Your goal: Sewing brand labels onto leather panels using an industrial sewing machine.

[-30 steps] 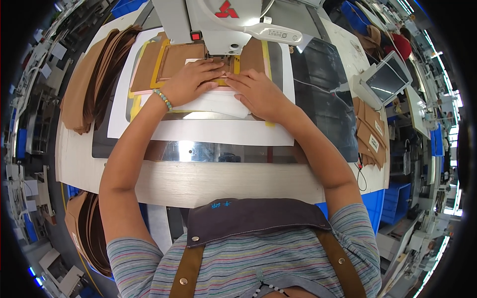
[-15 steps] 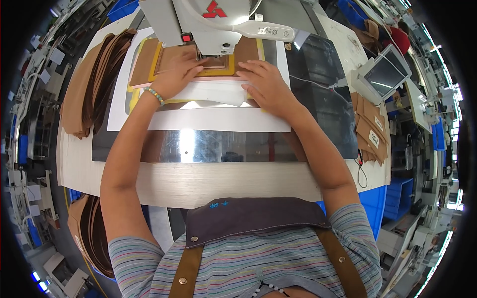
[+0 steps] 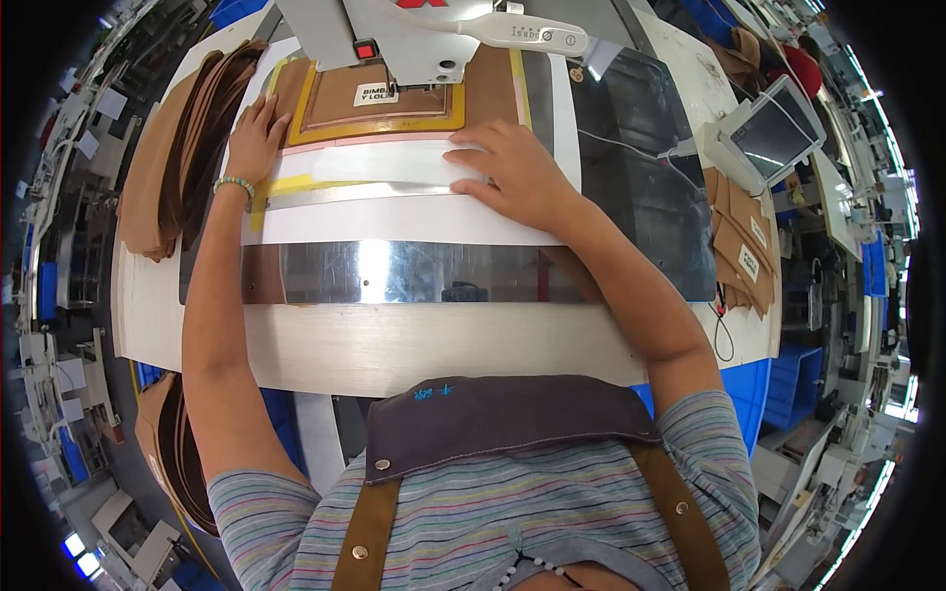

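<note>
My left hand (image 3: 257, 140) lies at the left edge of a yellow-bordered sewing template (image 3: 389, 126), its fingers stretched out. At the template's lower right, my right hand (image 3: 512, 177) rests with its fingers apart, holding nothing I can see. Inside the yellow border lies a brown panel (image 3: 429, 102) bearing a white rectangular label (image 3: 374, 94). Directly over that label stands the needle part of a white sewing machine head (image 3: 409, 54). A white sheet (image 3: 394, 222) and a thin metal strip (image 3: 370, 194) lie on the near side of the template.
Brown pieces (image 3: 163, 167) are stacked on the left of the table. On the right are a small screen (image 3: 774, 133) and labelled brown pieces (image 3: 744, 246). A shiny metal plate (image 3: 414, 274) runs along the near side, before the pale table edge (image 3: 443, 340).
My left hand has moved left and toward me, away from the needle area, uncovering the white label. My right hand stays near the template's right side. The view has shifted slightly.
</note>
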The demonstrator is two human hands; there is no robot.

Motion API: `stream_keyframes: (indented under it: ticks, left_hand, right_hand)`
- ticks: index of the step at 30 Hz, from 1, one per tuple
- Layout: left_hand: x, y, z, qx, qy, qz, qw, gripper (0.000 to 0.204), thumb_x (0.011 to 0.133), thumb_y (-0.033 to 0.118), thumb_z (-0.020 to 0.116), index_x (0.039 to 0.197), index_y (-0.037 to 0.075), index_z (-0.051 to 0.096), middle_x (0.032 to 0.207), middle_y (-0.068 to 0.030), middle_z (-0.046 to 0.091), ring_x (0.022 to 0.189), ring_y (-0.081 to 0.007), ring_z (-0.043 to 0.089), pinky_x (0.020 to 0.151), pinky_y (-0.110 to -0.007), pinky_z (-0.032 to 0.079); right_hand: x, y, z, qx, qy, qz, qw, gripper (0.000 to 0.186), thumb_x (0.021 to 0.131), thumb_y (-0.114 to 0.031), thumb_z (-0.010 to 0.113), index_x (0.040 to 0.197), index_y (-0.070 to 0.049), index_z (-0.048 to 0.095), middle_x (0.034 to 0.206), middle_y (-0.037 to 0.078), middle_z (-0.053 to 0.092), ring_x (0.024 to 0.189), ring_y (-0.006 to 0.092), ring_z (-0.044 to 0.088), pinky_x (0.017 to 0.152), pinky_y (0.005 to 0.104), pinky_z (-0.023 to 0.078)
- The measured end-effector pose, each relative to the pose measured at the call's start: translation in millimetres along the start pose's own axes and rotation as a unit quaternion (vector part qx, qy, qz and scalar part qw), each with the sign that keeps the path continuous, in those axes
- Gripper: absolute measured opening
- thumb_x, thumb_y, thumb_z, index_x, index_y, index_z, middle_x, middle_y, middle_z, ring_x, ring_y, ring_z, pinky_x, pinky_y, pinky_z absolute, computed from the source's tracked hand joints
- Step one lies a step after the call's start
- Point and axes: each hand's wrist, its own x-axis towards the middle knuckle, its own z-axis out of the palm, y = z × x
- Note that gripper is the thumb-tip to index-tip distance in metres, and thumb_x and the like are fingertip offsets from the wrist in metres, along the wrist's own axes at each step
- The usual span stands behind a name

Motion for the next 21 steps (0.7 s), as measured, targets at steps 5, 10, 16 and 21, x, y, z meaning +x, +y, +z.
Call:
stream_keyframes:
  ticks: [5,10,16,21]
  left_hand:
    - [3.5,12.6,-11.9,-0.036,-0.012,-0.011,0.999,0.057,0.105,0.042,0.064,0.149,0.006,0.061,0.157,-0.0201,0.055,0.143,-0.0394,0.053,0.120,-0.044,0.043]
    - [8.5,10.9,-17.8,-0.150,-0.029,-0.070,0.986,0.040,0.099,0.037,0.075,0.111,-0.001,0.074,0.150,-0.0263,0.059,0.138,-0.0407,0.056,0.115,-0.042,0.046]
    - [12.6,30.1,-8.5,-0.237,-0.052,-0.021,0.970,0.038,0.097,0.039,0.077,0.091,0.003,0.070,0.164,-0.0201,0.045,0.140,-0.0368,0.054,0.111,-0.043,0.050]
    - [13.2,68.5,-16.7,-0.382,-0.133,-0.056,0.913,0.036,0.098,0.038,0.078,0.091,0.003,0.071,0.172,-0.0128,0.037,0.136,-0.0222,0.057,0.090,-0.036,0.060]
  right_hand:
    - [-5.7,15.8,-22.5,-0.035,-0.005,0.037,0.999,0.031,0.097,-0.026,0.074,0.122,-0.008,0.078,0.133,0.007,0.070,0.125,0.0291,0.060,0.108,0.0434,0.046]
    - [0.5,-2.1,-50.4,-0.043,-0.006,0.047,0.998,0.028,0.099,-0.024,0.072,0.121,-0.007,0.077,0.132,0.007,0.070,0.125,0.0295,0.060,0.108,0.0444,0.047]
    - [14.9,0.3,-22.2,0.005,-0.016,0.025,1.000,0.032,0.099,-0.027,0.071,0.122,-0.004,0.076,0.128,0.011,0.070,0.121,0.0308,0.062,0.104,0.0432,0.050]
    - [24.9,13.5,-4.4,0.010,-0.039,0.022,0.999,0.032,0.097,-0.028,0.074,0.118,-0.004,0.075,0.118,0.012,0.071,0.116,0.0320,0.064,0.101,0.0428,0.052]
